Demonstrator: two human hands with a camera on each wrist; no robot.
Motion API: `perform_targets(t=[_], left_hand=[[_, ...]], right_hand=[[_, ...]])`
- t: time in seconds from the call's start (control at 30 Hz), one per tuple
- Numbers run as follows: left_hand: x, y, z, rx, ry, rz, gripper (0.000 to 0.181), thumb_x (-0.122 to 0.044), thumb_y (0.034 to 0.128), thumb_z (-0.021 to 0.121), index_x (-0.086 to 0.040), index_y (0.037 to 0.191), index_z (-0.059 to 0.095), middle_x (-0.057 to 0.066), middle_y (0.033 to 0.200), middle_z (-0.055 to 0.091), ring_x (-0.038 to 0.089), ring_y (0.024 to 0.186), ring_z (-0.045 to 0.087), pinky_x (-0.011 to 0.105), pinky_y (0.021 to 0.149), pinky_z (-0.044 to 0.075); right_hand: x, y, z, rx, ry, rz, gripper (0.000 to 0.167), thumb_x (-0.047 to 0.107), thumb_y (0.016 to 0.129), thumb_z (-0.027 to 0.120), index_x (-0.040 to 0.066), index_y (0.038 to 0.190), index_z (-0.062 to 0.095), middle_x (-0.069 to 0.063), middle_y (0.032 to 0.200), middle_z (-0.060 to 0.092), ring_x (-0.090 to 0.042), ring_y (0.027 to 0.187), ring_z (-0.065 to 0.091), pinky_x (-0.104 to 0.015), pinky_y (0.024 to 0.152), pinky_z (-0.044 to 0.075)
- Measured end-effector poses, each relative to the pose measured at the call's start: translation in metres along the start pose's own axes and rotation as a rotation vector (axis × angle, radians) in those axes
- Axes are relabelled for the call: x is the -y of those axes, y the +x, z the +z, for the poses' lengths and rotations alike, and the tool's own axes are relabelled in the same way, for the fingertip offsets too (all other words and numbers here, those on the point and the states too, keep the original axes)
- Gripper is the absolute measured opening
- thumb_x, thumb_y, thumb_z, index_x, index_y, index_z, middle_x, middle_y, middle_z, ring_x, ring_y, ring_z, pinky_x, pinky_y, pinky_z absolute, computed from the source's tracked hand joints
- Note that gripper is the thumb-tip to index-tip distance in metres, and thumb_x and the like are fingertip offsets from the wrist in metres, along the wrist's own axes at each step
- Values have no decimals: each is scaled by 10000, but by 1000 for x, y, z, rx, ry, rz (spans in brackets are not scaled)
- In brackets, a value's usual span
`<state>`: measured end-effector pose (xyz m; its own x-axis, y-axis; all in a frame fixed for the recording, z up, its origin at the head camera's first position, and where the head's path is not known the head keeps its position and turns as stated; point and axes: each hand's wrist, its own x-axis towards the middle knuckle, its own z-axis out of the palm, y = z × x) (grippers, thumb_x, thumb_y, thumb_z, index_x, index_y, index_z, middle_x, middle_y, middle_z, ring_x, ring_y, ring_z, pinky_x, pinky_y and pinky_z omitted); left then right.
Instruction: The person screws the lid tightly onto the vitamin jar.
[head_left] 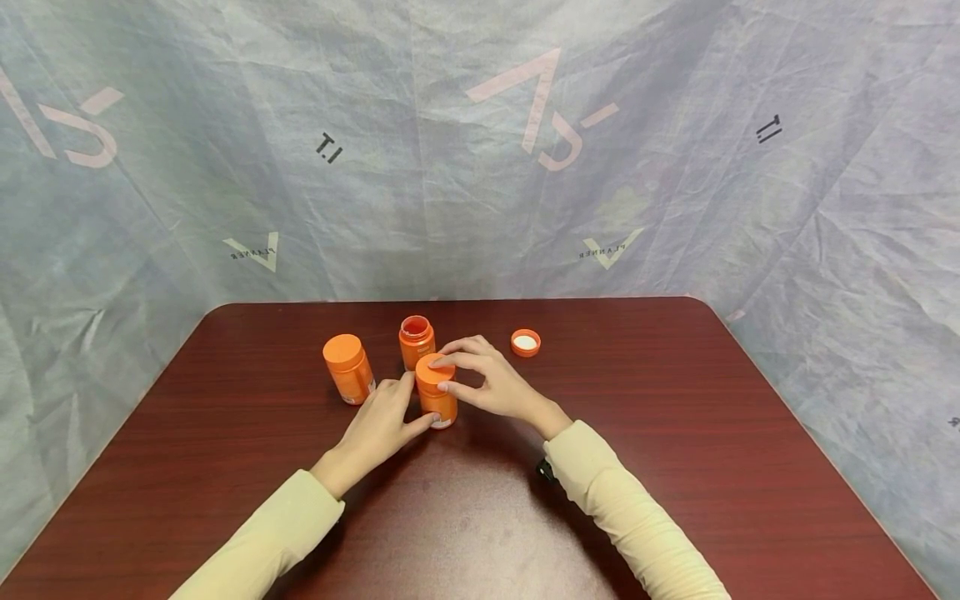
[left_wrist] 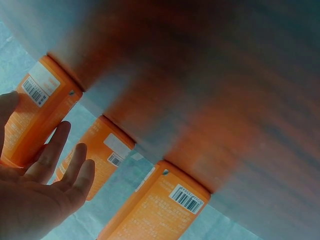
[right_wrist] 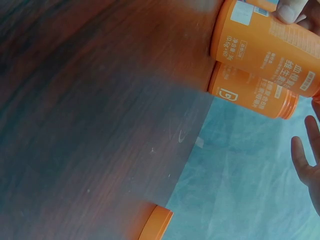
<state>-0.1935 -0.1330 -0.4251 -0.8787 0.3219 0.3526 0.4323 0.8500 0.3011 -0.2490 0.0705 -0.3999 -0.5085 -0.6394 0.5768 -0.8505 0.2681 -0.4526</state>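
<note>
My left hand (head_left: 378, 421) holds the lower body of the front orange bottle (head_left: 438, 407), thumb on the near side, fingers on the left. Its thumb and fingers also lie around this bottle (left_wrist: 37, 110) in the left wrist view. From the right, my right hand (head_left: 495, 383) grips the orange lid (head_left: 433, 369) on top, with thumb and fingertips at it; other fingers (right_wrist: 312, 142) are spread in the right wrist view. The bottle (right_wrist: 270, 42) stands upright. Right behind it is an uncapped orange bottle (head_left: 417, 340), its mouth showing.
A capped orange bottle (head_left: 349, 371) stands to the left. A loose orange lid (head_left: 526, 342) with a white inside lies at the back, right of the bottles. The dark red table (head_left: 675, 450) ends at a grey printed cloth (head_left: 420, 167). A small black object (head_left: 546, 471) shows beside the right cuff.
</note>
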Motion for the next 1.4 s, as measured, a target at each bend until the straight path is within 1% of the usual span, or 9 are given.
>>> perform_targets(t=[0.27, 0.73, 0.87, 1.0, 1.17, 1.27, 1.4], left_hand=[[1, -1, 1, 2, -9, -4, 555, -379, 786, 695, -70, 1190, 474, 75, 918, 639, 247, 861, 558, 384, 731, 472], [0, -1, 1, 8, -12, -10, 541, -377, 786, 694, -72, 1176, 476, 74, 897, 630, 256, 879, 565, 392, 735, 481], [0, -1, 1, 6, -13, -7, 536, -376, 786, 694, -73, 1173, 479, 71, 892, 627, 256, 877, 562, 393, 739, 477], [0, -1, 1, 6, -17, -3, 539, -377, 788, 693, -75, 1179, 478, 68, 905, 628, 255, 880, 560, 395, 747, 474], [1, -2, 2, -4, -15, 3, 553, -382, 787, 692, -64, 1183, 472, 84, 889, 627, 259, 880, 571, 395, 738, 478], [1, -2, 2, -7, -15, 4, 558, -388, 789, 689, -59, 1182, 468, 92, 872, 625, 258, 877, 574, 390, 729, 477], [0, -1, 1, -6, -10, 2, 559, -395, 790, 686, -58, 1179, 467, 93, 873, 628, 259, 878, 575, 389, 730, 479]], right_hand=[[-1, -1, 2, -21, -9, 1, 285, 263, 815, 687, 167, 1081, 658, -22, 1103, 588, -159, 1041, 471, -331, 897, 394], [1, -1, 2, -54, -31, -13, 288, 268, 794, 708, 165, 1059, 661, -14, 1084, 593, -155, 1024, 470, -337, 890, 389], [1, -1, 3, -57, -38, 6, 301, 281, 789, 712, 162, 1059, 652, -1, 1075, 590, -146, 1005, 468, -328, 884, 383], [0, -2, 3, -47, -34, 28, 313, 301, 797, 702, 162, 1072, 643, 5, 1082, 582, -144, 1006, 466, -327, 885, 384], [1, -2, -1, -22, -15, 41, 298, 278, 842, 653, 154, 1113, 633, -25, 1152, 573, -160, 1084, 466, -361, 936, 380], [2, -2, -5, -1, 0, 29, 285, 224, 868, 613, 138, 1139, 623, -72, 1196, 569, -175, 1120, 465, -379, 956, 373], [2, -1, -7, 34, 7, -8, 303, 166, 874, 593, 118, 1173, 605, -107, 1228, 566, -187, 1123, 472, -373, 959, 370]])
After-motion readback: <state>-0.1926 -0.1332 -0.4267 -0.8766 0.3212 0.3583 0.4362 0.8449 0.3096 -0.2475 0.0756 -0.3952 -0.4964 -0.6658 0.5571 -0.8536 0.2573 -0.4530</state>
